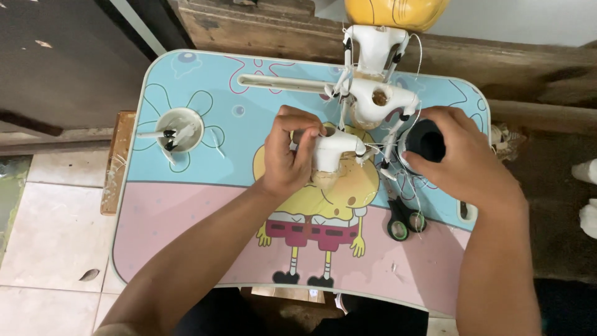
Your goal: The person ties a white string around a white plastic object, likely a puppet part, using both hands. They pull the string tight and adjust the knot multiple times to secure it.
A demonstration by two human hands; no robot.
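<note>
My left hand (287, 155) grips a white curved plastic piece (336, 146) with a hole on top, held over the middle of a small cartoon-printed lap table (186, 218). Thin white strings run from this piece to two similar white pieces (376, 99) strung in a chain toward the table's far edge. My right hand (463, 158) rests on a black spool of thread (426, 140) at the right side of the table, fingers curled around it.
Black-handled scissors (401, 218) lie just below the spool. A round white cup recess (179, 129) at the left holds small white and black bits. A yellow rounded object (395, 12) sits past the far edge. Tiled floor lies to the left.
</note>
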